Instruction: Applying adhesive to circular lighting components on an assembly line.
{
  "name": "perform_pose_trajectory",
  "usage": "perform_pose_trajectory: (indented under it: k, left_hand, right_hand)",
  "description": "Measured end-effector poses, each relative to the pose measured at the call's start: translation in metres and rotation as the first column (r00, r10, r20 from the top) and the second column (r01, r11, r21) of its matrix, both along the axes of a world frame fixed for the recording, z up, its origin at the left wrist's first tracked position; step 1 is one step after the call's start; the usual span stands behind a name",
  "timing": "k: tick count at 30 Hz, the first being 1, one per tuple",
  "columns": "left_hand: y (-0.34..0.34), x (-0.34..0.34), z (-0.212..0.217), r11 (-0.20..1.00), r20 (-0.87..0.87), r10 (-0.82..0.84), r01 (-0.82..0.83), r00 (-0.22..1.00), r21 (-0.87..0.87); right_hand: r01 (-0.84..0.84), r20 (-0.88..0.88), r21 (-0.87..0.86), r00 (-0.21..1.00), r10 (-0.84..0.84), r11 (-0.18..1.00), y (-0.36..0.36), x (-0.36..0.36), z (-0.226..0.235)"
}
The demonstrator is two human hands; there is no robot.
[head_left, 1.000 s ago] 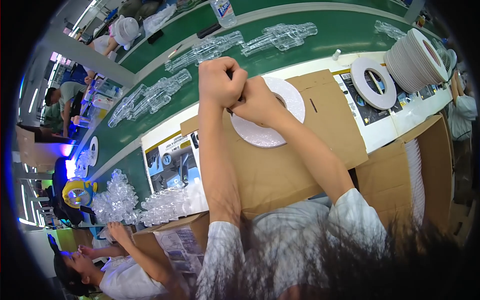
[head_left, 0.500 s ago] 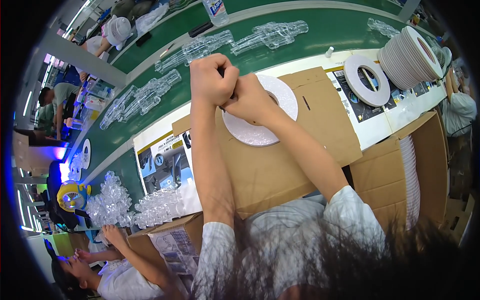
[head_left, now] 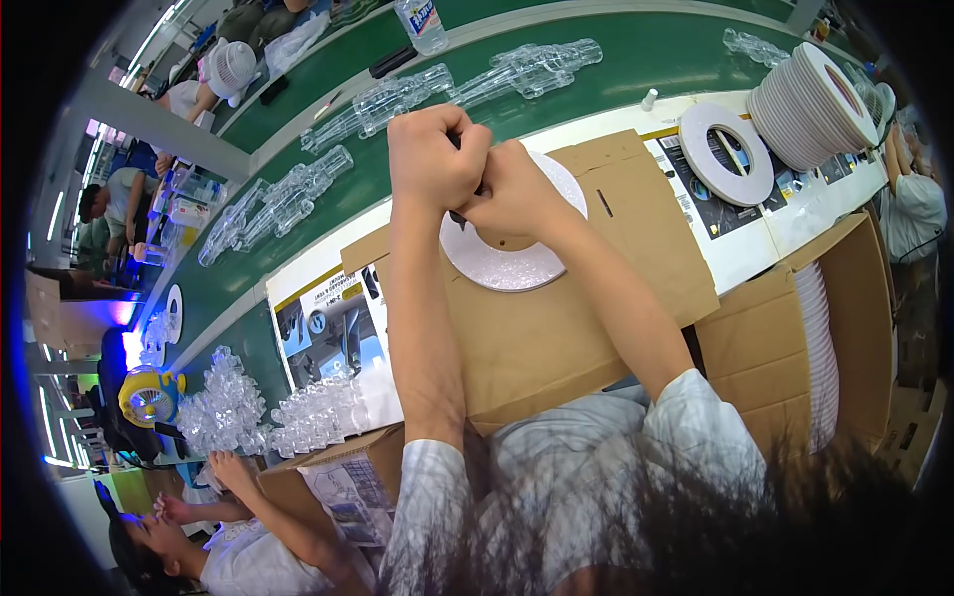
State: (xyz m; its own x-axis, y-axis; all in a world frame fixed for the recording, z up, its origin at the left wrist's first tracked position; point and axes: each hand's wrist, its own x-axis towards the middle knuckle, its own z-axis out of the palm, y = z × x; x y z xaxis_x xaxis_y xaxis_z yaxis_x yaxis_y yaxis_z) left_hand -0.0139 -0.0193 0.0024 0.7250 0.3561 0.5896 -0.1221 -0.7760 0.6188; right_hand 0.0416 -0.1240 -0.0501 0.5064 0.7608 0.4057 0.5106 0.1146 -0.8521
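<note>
My left hand (head_left: pixel 434 159) and my right hand (head_left: pixel 517 195) are pressed together as fists above a flat white ring (head_left: pixel 517 263) that lies on a brown cardboard sheet (head_left: pixel 556 328). A small dark object (head_left: pixel 459 216) pokes out between the two hands; its kind cannot be told. Both hands have the fingers curled tight around it, and they hide the ring's upper edge.
A stack of white rings (head_left: pixel 810 99) and one single ring (head_left: pixel 727 154) lie at the right. Clear plastic parts (head_left: pixel 393 99) line the green belt (head_left: pixel 636 70). An open carton (head_left: pixel 815 338) stands at the right. Another person (head_left: pixel 229 536) works at the lower left beside heaped clear parts (head_left: pixel 229 412).
Both hands stayed clasped over the white ring and shifted slightly to the right in the picture; the view itself moved a little.
</note>
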Motion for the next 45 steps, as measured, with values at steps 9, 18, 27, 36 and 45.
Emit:
perform_pose_trajectory:
  k: [9, 18, 27, 36, 45]
  left_hand:
    - [0.0, 0.004, -0.003, 1.0, -0.018, 0.01, -0.01, 1.0, 0.017]
    - [0.003, 0.006, -0.006, 1.0, -0.033, 0.005, -0.004, 0.999, 0.01]
    - [-0.005, -0.001, 0.018, 0.99, -0.002, -0.081, 0.08, 0.997, -0.117]
    - [-0.038, 0.012, 0.063, 0.95, -0.959, -0.017, 0.305, 0.281, 0.073]
    - [-0.011, -0.011, 0.015, 0.505, -0.916, 0.164, 0.766, 0.367, 0.397]
  right_hand:
    - [0.017, 0.007, 0.006, 1.0, -0.017, 1.0, 0.0, 0.002, -0.004]
    - [0.025, 0.033, 0.011, 0.999, -0.025, 1.0, 0.001, 0.004, -0.006]
    - [0.157, 0.002, -0.072, 0.988, -0.158, 0.985, -0.031, 0.018, 0.03]
    - [0.527, -0.932, 0.225, 0.361, 0.024, 0.82, -0.108, 0.065, -0.011]
    - [0.61, -0.947, 0.32, 0.192, 0.257, 0.725, -0.1, 0.069, -0.029]
